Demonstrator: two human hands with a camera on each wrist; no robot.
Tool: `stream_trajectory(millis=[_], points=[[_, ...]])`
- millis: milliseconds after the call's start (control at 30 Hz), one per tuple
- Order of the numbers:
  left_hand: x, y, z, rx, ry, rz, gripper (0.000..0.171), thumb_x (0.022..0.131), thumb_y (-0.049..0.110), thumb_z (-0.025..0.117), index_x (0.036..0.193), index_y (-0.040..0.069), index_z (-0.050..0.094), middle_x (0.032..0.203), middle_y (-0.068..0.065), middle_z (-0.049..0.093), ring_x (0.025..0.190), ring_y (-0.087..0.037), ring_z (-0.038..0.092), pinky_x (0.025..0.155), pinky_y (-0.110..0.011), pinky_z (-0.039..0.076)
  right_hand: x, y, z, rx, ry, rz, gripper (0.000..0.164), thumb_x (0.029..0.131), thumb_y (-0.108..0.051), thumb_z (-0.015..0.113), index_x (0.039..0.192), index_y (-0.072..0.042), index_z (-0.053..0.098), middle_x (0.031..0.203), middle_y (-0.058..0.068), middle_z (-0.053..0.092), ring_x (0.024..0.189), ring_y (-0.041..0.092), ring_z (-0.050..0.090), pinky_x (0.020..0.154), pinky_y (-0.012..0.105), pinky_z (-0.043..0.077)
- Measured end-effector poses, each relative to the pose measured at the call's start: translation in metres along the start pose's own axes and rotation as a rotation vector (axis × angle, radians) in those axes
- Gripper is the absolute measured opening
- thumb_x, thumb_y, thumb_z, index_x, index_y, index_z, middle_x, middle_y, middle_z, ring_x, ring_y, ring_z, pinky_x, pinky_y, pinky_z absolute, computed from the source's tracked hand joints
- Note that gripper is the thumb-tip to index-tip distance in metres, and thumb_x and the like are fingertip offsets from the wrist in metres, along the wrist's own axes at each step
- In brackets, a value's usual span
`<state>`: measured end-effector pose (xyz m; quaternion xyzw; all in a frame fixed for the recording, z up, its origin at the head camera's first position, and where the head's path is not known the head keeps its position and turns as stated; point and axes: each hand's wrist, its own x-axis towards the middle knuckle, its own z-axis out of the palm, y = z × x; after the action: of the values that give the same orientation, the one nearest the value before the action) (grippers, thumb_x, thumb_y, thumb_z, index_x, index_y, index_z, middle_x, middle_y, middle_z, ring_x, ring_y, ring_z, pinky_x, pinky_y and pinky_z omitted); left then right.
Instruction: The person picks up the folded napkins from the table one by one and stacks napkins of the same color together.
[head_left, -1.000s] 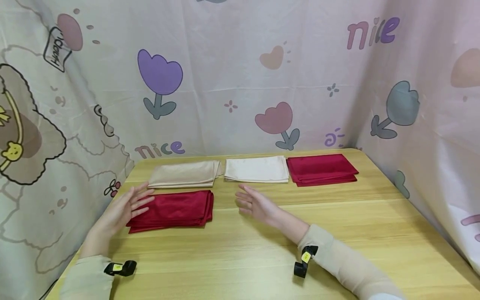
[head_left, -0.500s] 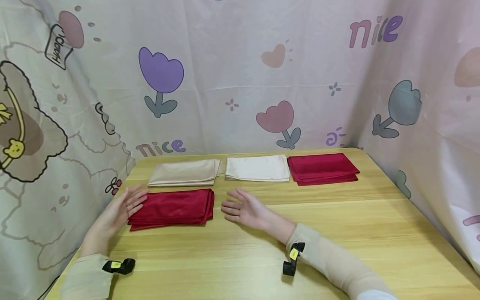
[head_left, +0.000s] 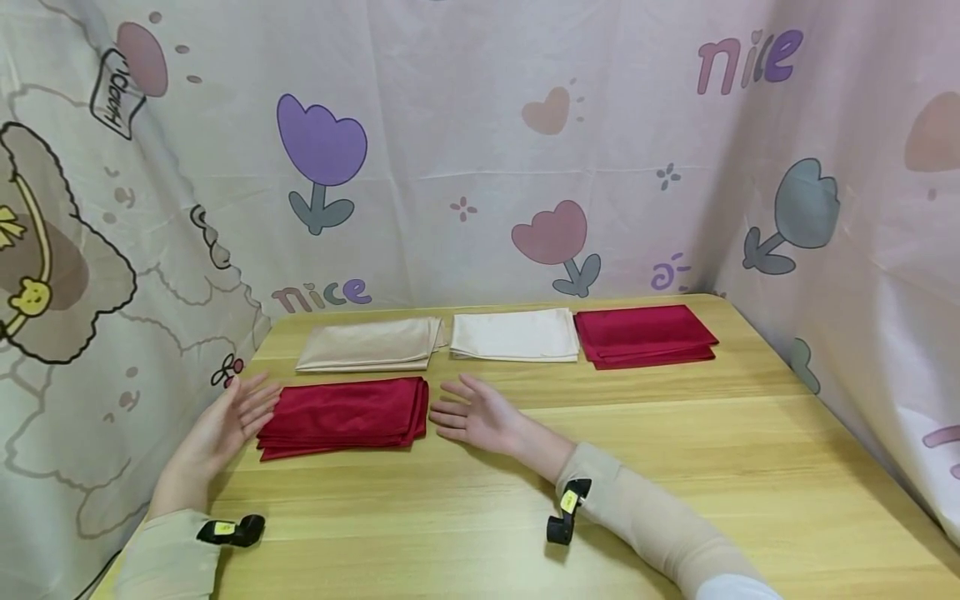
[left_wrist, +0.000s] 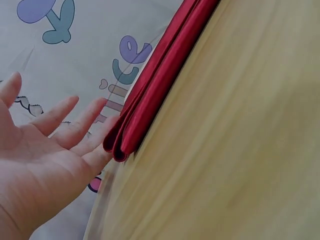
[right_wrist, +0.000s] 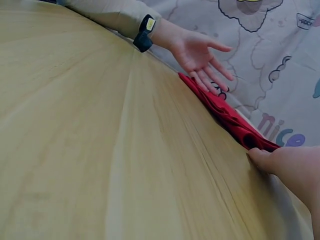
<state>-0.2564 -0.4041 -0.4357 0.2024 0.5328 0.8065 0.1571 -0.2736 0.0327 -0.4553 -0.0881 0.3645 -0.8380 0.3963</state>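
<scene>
A folded dark red cloth (head_left: 345, 414) lies flat at the left of the table, its layers showing along the near edge. At its left end is my left hand (head_left: 225, 423), palm turned inward and fingers straight. In the left wrist view those spread fingers (left_wrist: 70, 115) reach the folded end of the red cloth (left_wrist: 160, 75). My right hand (head_left: 480, 417) is at the other end, fingers extended toward the cloth's right edge. From the right wrist view, the right hand (right_wrist: 292, 167) is close beside the red cloth (right_wrist: 225, 117), with the left hand (right_wrist: 197, 54) opposite.
Along the back of the wooden table (head_left: 420, 517) lie a folded beige cloth (head_left: 367, 344), a folded white cloth (head_left: 514, 336) and a second folded red cloth (head_left: 645, 333). A printed curtain (head_left: 450, 150) encloses the table's back and sides.
My right hand has moved left toward the red cloth's right edge. The left hand has drawn back slightly leftward, from over the cloth to its left end. The cloths stay where they were.
</scene>
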Motion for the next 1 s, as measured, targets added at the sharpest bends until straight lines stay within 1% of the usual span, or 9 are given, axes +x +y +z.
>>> stream_trajectory(millis=[133, 267, 333, 400, 533, 900, 933, 967, 1000], points=[[-0.004, 0.001, -0.003, 0.025, 0.047, -0.035, 0.048, 0.107, 0.036, 0.014, 0.131, 0.029, 0.055, 0.129, 0.01, 0.065, 0.116, -0.004, 0.062, 0.095, -0.018, 0.049, 0.003, 0.002, 0.003, 0.002, 0.001, 0.009, 0.071, 0.104, -0.047, 0.029, 0.157, -0.009, 0.001, 0.161, 0.027, 0.003, 0.151, 0.041, 0.007, 0.123, 0.049, 0.01], [-0.009, 0.002, -0.01, -0.016, 0.076, -0.081, 0.048, 0.107, 0.038, 0.015, 0.127, 0.031, 0.058, 0.125, 0.011, 0.066, 0.113, -0.004, 0.063, 0.093, -0.021, 0.051, 0.005, 0.002, 0.005, 0.005, 0.01, 0.013, 0.071, 0.104, -0.046, 0.029, 0.157, -0.009, 0.001, 0.161, 0.028, 0.003, 0.15, 0.042, 0.008, 0.123, 0.049, 0.01], [-0.011, 0.002, -0.016, -0.067, 0.063, -0.102, 0.049, 0.106, 0.039, 0.014, 0.127, 0.03, 0.058, 0.125, 0.01, 0.067, 0.114, -0.005, 0.063, 0.092, -0.024, 0.052, 0.005, 0.002, 0.005, 0.01, 0.015, 0.012, 0.071, 0.104, -0.047, 0.03, 0.157, -0.009, 0.002, 0.161, 0.028, 0.004, 0.15, 0.042, 0.008, 0.123, 0.049, 0.01], [-0.013, 0.001, -0.021, -0.131, 0.031, -0.117, 0.052, 0.106, 0.04, 0.013, 0.128, 0.028, 0.058, 0.126, 0.008, 0.066, 0.115, -0.008, 0.063, 0.092, -0.027, 0.052, 0.005, 0.002, 0.006, 0.016, 0.019, 0.01, 0.073, 0.103, -0.047, 0.033, 0.157, -0.01, 0.002, 0.161, 0.028, 0.003, 0.15, 0.042, 0.008, 0.123, 0.05, 0.01], [-0.017, 0.001, -0.025, -0.217, -0.015, -0.134, 0.056, 0.106, 0.04, 0.009, 0.13, 0.026, 0.058, 0.129, 0.004, 0.066, 0.117, -0.011, 0.063, 0.093, -0.031, 0.052, 0.006, 0.002, 0.007, 0.031, 0.025, 0.006, 0.077, 0.101, -0.046, 0.04, 0.157, -0.01, 0.002, 0.161, 0.027, 0.003, 0.15, 0.042, 0.008, 0.123, 0.05, 0.01], [-0.016, 0.002, -0.022, -0.214, 0.006, -0.163, 0.054, 0.106, 0.039, 0.011, 0.127, 0.027, 0.059, 0.127, 0.006, 0.066, 0.116, -0.013, 0.063, 0.09, -0.03, 0.054, 0.012, 0.006, 0.009, 0.059, 0.046, -0.005, 0.074, 0.101, -0.041, 0.043, 0.158, -0.014, 0.004, 0.163, 0.023, -0.001, 0.15, 0.043, 0.006, 0.122, 0.051, 0.013], [-0.016, 0.002, -0.021, -0.201, 0.019, -0.164, 0.053, 0.106, 0.039, 0.011, 0.127, 0.027, 0.059, 0.126, 0.007, 0.066, 0.115, -0.013, 0.064, 0.091, -0.03, 0.053, 0.012, 0.006, 0.009, 0.064, 0.047, -0.006, 0.074, 0.101, -0.041, 0.044, 0.158, -0.014, 0.004, 0.163, 0.023, -0.002, 0.15, 0.043, 0.006, 0.122, 0.051, 0.013], [-0.015, 0.002, -0.021, -0.204, 0.032, -0.171, 0.053, 0.106, 0.04, 0.012, 0.126, 0.027, 0.059, 0.125, 0.007, 0.066, 0.115, -0.013, 0.064, 0.103, -0.034, 0.047, 0.013, 0.007, 0.009, 0.068, 0.048, -0.007, 0.075, 0.101, -0.04, 0.044, 0.158, -0.014, 0.003, 0.163, 0.023, -0.002, 0.15, 0.043, 0.006, 0.122, 0.051, 0.013], [-0.015, 0.002, -0.021, -0.204, 0.047, -0.179, 0.052, 0.106, 0.04, 0.013, 0.125, 0.027, 0.06, 0.124, 0.007, 0.067, 0.114, -0.012, 0.064, 0.114, -0.039, 0.035, 0.014, 0.007, 0.01, 0.073, 0.051, -0.008, 0.075, 0.101, -0.04, 0.045, 0.158, -0.014, 0.003, 0.163, 0.022, -0.002, 0.15, 0.043, 0.006, 0.122, 0.051, 0.014]])
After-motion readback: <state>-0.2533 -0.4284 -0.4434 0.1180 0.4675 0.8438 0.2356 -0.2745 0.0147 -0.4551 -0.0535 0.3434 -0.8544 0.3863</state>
